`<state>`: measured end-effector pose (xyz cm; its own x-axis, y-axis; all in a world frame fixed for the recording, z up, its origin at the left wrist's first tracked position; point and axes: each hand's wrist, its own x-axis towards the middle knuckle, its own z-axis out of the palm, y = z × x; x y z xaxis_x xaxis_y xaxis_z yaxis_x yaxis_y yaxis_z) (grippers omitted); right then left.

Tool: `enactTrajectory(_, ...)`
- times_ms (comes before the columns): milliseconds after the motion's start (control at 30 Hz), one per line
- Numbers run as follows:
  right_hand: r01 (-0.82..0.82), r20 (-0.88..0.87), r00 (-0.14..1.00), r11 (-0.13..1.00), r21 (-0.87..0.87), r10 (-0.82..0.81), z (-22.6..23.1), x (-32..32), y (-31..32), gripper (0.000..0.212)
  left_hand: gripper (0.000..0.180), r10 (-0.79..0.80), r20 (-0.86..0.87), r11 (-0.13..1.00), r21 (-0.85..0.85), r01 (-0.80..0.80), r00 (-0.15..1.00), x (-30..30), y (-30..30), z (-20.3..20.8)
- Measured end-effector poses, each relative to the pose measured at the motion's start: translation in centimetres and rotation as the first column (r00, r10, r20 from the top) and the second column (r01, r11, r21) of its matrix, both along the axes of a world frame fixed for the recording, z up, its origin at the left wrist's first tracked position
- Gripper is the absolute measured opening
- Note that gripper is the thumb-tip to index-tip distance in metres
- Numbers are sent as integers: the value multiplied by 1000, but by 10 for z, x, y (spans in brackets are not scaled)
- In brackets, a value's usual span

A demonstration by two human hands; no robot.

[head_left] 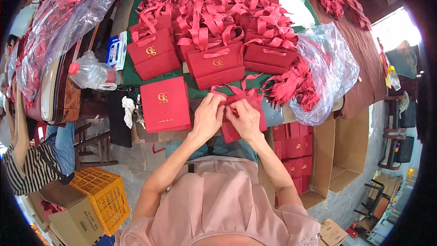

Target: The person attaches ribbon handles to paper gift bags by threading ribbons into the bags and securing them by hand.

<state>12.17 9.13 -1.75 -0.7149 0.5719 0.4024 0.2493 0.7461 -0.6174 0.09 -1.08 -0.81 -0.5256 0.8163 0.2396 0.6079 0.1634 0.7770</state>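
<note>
A green-covered table (pixel 129 76) spans the upper middle of the frame, mostly hidden under goods, its far end cut off by the fisheye rim. A heap of red paper bags (pixel 217 66) crowds it, rear ones buried under glossy looped ribbons. At right, a crinkled clear plastic bag (pixel 337 59) bulges beyond the near edge, red ribbon bundles spilling from its mouth. Below it, a cardboard carton (pixel 322 155) holds more red bags, partly covered by the tabletop. Left of centre, a square, smooth flat red stack (pixel 165 102) overhangs that edge; a narrow green strip separates it from the standing bags. At the centre, at the near edge, lies the worked red bag (pixel 231 133), largely covered by fingers. The left hand (pixel 208 115) and right hand (pixel 244 119) pinch its upper part, fingers bent; whether either grips its satin ribbon (pixel 250 82) I cannot tell.
</note>
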Motion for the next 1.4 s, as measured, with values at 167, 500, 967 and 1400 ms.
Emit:
enactTrajectory(167,31,-15,999,998,-50,-32,0,-3,0,17,18,-17,20,1000,-11,17,1000,0,0,4)
enactTrajectory(500,-24,68,997,995,-95,31,56,6,9,20,22,-4,51,999,-43,6,999,-8,-6,6)
enactTrajectory(967,-341,329,814,852,-398,479,47,-5,55,15,16,-212,-177,975,37,221,961,0,-21,25)
enactTrajectory(1400,-79,82,961,547,-833,264,-1,-20,38,13,16,-168,-77,984,45,172,983,-13,-21,24)
